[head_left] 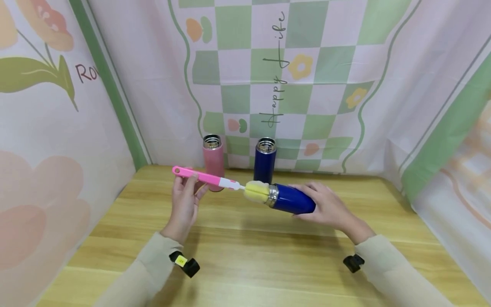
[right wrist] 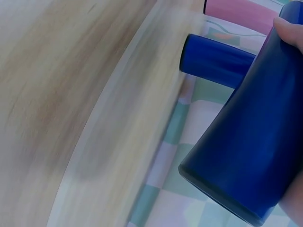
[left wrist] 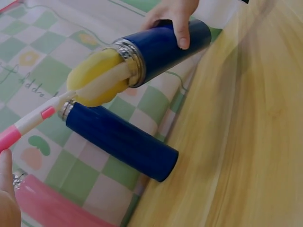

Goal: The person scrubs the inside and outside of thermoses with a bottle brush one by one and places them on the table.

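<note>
Partly inside one blue bottle (head_left: pixel 293 199): sponge brush (head_left: pixel 226 183)

Bright head view, soft shadows

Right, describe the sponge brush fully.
The sponge brush has a pink, plastic-looking handle with a hole at its end, a white neck and a yellow and white sponge head. The left hand holds it tilted above the table; the head meets the mouth of the blue bottle gripped by the right hand.
</note>
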`<state>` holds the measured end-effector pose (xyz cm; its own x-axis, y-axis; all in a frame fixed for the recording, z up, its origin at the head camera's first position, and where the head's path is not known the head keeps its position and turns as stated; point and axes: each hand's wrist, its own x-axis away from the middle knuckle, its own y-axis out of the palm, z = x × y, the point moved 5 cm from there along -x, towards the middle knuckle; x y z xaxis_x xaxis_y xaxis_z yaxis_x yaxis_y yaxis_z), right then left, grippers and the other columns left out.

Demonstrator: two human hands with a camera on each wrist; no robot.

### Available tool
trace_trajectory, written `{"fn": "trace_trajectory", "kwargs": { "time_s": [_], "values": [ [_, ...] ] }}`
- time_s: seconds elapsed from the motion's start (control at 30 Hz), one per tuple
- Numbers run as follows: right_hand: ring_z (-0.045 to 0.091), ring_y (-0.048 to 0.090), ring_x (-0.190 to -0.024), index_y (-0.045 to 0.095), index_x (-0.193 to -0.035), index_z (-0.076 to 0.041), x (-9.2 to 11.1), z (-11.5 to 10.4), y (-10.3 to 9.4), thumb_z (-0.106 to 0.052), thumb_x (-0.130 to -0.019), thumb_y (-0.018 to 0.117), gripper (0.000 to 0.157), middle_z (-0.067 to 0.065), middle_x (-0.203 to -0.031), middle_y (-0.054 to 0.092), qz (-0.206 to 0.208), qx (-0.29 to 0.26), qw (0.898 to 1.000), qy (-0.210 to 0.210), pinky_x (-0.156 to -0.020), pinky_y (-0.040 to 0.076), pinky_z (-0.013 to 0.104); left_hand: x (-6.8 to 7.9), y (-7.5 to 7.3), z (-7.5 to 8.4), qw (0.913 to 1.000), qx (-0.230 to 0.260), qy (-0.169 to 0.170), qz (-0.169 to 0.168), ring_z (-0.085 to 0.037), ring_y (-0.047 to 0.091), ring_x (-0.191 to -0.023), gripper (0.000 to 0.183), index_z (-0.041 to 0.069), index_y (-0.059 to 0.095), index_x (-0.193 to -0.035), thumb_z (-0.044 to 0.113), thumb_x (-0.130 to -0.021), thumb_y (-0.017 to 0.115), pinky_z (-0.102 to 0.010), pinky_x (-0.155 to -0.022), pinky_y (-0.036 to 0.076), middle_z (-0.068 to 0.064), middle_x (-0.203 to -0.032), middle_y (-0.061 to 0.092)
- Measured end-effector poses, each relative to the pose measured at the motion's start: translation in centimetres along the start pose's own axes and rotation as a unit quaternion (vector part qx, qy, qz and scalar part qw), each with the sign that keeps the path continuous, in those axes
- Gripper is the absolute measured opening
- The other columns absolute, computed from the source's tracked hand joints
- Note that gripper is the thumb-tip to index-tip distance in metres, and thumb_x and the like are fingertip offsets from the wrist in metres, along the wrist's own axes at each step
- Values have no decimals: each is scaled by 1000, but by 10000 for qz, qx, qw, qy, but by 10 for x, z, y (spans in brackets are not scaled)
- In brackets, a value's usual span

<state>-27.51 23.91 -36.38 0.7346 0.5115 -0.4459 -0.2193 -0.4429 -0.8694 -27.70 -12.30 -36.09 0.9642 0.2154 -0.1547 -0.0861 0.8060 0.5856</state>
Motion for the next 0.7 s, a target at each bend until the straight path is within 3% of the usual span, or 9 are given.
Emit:
{"fn": "trace_trajectory", "kwargs": {
  "time_s": [0.33,0.7],
  "values": [
    [31,59,-106,56,-140,-30,1,0,0,-46,-64,94,86,7,-117,62,-22,-11,10000,7,-85,52,56,7,18,-9,9977,-95,140,-655,-22,66,-98,18,8,47,-123,7,-105,51,-40,-94,57,-12,-115,54],
    [31,60,-111,57,-137,-22,-1,-1,-1,-40,-64,96,85,6,-125,64,-46,-379,9993,-1,-89,53,56,8,29,-17,9971,-211,120,-720,-19,68,-93,18,7,49,-122,5,-104,53,-39,-93,58,-12,-109,57]
  ]
}}
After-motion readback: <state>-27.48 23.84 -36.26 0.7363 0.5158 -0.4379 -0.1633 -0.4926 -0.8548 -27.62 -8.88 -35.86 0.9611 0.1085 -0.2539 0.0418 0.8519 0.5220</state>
